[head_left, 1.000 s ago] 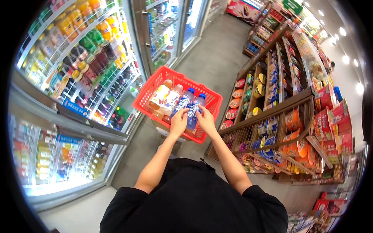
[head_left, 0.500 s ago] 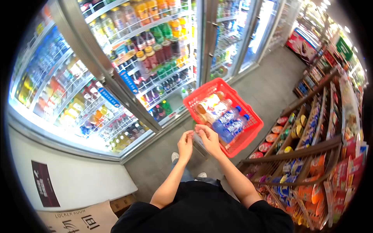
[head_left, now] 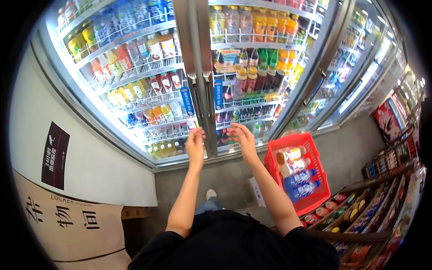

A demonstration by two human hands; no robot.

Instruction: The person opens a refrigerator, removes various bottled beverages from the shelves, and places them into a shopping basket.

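My left hand [head_left: 195, 145] is raised in front of the fridge doors, its fingers curled loosely with nothing seen in them. To its right, my right hand [head_left: 242, 138] has its fingers spread and holds nothing. The two hands are apart, just below the door handles [head_left: 206, 94]. Right of my right hand stands a red basket [head_left: 323, 179]. In it lie blue-capped bottles [head_left: 302, 185] and bottles with orange and pale drinks [head_left: 292, 155].
Glass-door fridges full of drinks, with blue labels [head_left: 186, 101] by the handles, span the front. A white panel [head_left: 94, 162] and a beige curtain [head_left: 85, 234] are at the left. Shelves of packaged food [head_left: 355, 216] stand at the lower right.
The view has turned left toward the fridges, so the basket now appears further right. My hands have come away from the bottles in the basket and moved apart from each other.
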